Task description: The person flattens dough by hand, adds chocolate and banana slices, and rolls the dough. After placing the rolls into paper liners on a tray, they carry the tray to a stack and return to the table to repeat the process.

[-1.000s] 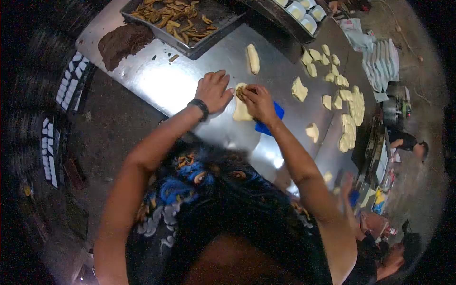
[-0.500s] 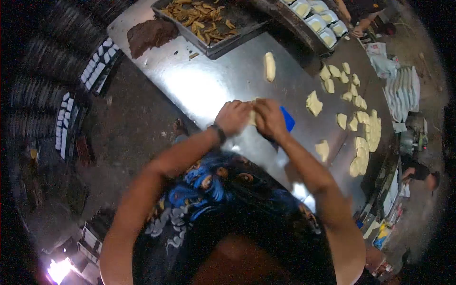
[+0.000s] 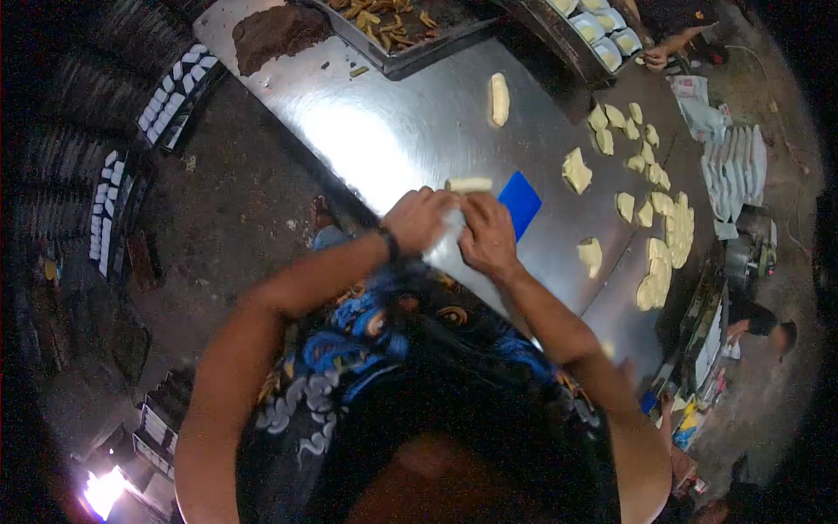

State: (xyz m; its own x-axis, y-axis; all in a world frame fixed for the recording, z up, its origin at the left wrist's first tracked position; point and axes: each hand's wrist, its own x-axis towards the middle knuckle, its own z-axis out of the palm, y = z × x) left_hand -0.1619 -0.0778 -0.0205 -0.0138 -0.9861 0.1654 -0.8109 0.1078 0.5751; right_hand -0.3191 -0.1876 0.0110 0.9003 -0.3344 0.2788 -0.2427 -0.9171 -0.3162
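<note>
A short pale dough roll lies on the metal table at my fingertips. My left hand is curled at the left end of the roll, its fingers closed and partly blurred. Against the roll's near side, my right hand has its fingers bent and closed on the dough. The undersides of both hands are hidden. A flat blue scraper rests just right of my right hand. Farther up the table lies another dough roll. Several cut dough pieces are spread to the right.
A brown mound and a dark tray of brownish strips sit at the far side. Lined molds stand at upper right, near another person's hand. Beyond the table's left edge are racks of white pieces. A bright flame burns lower left.
My hands have drawn slightly toward me, uncovering the dough roll that was mostly hidden between them. More of the blue scraper shows. The whole view has shifted slightly.
</note>
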